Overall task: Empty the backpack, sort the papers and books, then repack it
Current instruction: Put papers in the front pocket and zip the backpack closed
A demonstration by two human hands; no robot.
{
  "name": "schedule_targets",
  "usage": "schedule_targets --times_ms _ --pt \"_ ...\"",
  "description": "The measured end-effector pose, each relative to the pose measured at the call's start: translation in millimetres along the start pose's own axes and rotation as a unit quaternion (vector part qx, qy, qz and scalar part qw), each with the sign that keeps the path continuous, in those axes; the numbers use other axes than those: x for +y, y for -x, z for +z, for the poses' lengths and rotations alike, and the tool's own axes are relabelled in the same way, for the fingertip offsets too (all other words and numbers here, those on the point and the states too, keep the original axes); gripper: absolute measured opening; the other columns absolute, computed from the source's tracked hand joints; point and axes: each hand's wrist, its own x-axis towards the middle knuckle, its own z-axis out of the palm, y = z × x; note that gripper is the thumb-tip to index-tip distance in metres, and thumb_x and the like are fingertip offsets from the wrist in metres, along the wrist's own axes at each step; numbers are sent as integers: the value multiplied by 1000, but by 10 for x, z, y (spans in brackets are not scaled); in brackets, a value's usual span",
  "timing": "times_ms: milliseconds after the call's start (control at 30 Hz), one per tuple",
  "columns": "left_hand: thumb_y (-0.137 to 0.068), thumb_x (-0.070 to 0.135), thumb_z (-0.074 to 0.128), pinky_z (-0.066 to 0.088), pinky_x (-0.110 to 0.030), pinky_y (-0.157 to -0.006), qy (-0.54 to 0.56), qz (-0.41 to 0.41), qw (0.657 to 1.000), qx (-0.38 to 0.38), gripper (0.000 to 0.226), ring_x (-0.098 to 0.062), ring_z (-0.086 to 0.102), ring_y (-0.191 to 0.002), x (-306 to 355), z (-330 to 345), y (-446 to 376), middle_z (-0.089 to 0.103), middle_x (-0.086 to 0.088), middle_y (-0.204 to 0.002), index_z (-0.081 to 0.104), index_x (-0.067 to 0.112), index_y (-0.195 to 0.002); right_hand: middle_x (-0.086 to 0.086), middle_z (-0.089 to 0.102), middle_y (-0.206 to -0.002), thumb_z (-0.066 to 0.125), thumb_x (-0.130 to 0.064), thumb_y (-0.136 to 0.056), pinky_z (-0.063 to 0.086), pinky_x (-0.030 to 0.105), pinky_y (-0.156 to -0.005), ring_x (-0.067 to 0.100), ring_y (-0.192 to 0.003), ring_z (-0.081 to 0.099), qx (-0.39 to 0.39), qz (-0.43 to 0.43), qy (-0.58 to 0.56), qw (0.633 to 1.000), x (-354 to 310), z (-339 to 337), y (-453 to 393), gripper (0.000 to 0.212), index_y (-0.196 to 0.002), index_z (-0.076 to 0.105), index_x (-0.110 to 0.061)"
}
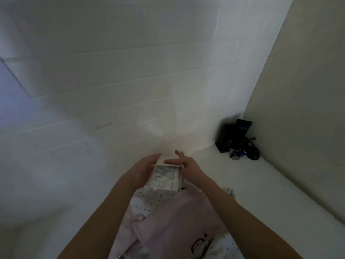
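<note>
1. Head view: a pale pink backpack (173,219) with a white, black-dotted panel lies low in the middle of the picture, on a white surface (242,176), its mouth turned away from the person.
2. A stack of books and papers (165,179) stands partly out of the backpack's mouth, its lower end at or inside the opening and its upper edge raised between the two hands.
3. The left hand (147,169) grips the stack's left side, palm against it and fingers curled round its far upper corner.
4. The right hand (184,163) rests on the stack's upper right corner with mostly straight fingers laid across the top edge; one finger points up and away, clear of the stack. The thumb is hidden, so I cannot tell whether it pinches.
5. Both bare forearms reach in from the lower edge, on either side of the backpack.
6. Something small, yellow and pale blue (230,192) shows just beyond the right forearm; it is too blurred to name.
7. A black box-like device (233,135) with tangled cables stands in the far right corner, against the white tiled wall (130,81), well apart from the hands.
</note>
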Motion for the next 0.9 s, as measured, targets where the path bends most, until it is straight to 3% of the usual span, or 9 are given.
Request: schedule_targets --times_ms 100,200,300,400,567,700,767,833,900 --pt "-82 1 56 54 -37 -69 -55 18 996 71 22 -33 63 -78 -162 -195 207 64 -27 -94 58 -9 -101 15 52 -138 47 8 -86 36 26 -101 26 -131 45 -100 -34 101 989 -258 219 202 46 -126 61 -10" --pt "-83 -6 48 55 -34 -62 -50 38 987 148 11 -32 61 -73 -252 -387 443 58 -32 -97 55 -11 -89 9 62 -124 47 -22 -84 39 22 -80 17 -104 56 -151 -49 143 977 -628 521 460 44 -125 61 -14" --pt "-88 -5 44 52 -25 -45 -74 61 976 194 17 -20 63 -49 -275 -441 772 59 -22 -81 53 1 -74 4 54 -132 44 -49 -93 42 32 -87 20 -113 52 -197 47 36 979 -815 840 611 48 -132 52 -23" --pt "-93 3 46 53 -21 -46 -107 93 978 153 17 -12 67 -65 -328 -372 1079 65 -9 -89 61 9 -90 3 43 -140 44 -68 -84 45 45 -88 24 -115 48 -197 131 -52 970 -876 1061 640 71 -140 37 -24" --pt "-93 28 53 52 -20 -50 -55 62 979 185 19 -10 67 -55 -618 -445 1256 66 4 -90 65 21 -106 9 52 -129 72 -32 -81 53 36 -79 23 -107 55 -182 159 -170 955 -815 1190 644 70 -137 35 -12" --pt "-94 23 45 48 -26 -71 -112 95 976 160 27 -15 63 -77 -808 -565 1405 74 4 -96 70 22 -103 18 55 -105 53 1 -79 52 44 -83 36 -99 59 -180 269 -230 918 -663 1092 638 31 -110 46 -1" --pt "-89 11 49 45 -25 -67 -121 142 963 193 24 -15 59 -70 -951 -634 1450 74 1 -82 71 19 -93 17 64 -99 53 -6 -90 55 44 -81 33 -90 65 -189 286 -230 911 -576 1037 688 17 -106 52 -1" --pt "-83 1 53 43 -21 -62 -188 178 926 274 23 -16 58 -67 -1167 -709 1465 70 1 -72 67 18 -79 13 71 -102 57 -20 -93 56 45 -83 30 -93 69 -215 263 -162 926 -441 1030 733 23 -110 59 -6" --pt "-78 -1 56 42 -19 -60 -271 174 893 313 19 -18 58 -73 -1459 -799 1436 66 -1 -82 59 18 -77 9 72 -101 59 -23 -92 57 43 -82 27 -92 71 -241 243 -85 936 -351 1036 788 23 -110 61 -9"
